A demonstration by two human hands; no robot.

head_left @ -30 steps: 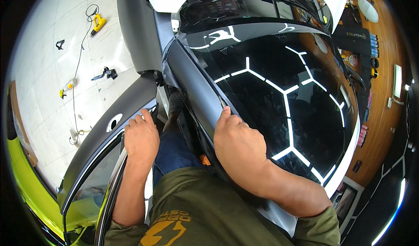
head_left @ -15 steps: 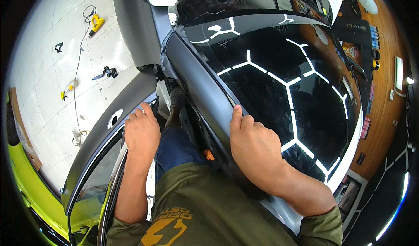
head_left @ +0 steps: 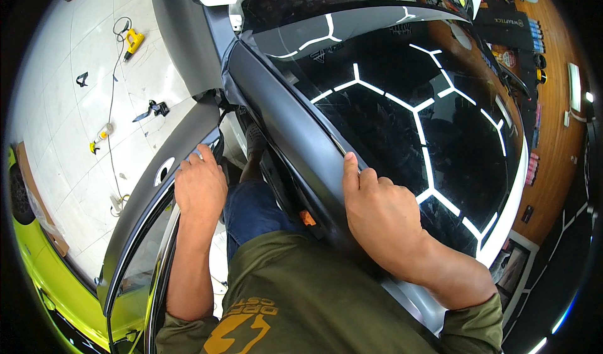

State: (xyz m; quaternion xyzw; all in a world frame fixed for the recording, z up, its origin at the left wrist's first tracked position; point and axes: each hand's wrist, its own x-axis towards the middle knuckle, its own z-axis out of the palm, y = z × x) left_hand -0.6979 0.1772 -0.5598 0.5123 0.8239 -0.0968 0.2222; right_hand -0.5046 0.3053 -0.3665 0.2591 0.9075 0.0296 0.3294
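Your right hand [head_left: 383, 219] lies on the matte grey wrapped pillar [head_left: 295, 131] that runs along the edge of the dark glossy windscreen [head_left: 402, 103], fingers drawn together, forefinger stretched up the seam where film meets glass. Judging by that, you are pressing the film edge down: keep the fingertip flat and slide along the seam rather than lifting, so the edge does not curl. Your left hand [head_left: 200, 187] is spread over the top edge of the open grey car door [head_left: 144, 197], gripping nothing more than the frame for balance. Room is tight: your knees sit in the gap between door and pillar. The white tiled floor [head_left: 56, 103] to your left carries a yellow heat gun [head_left: 133, 40] and its cable, well apart.
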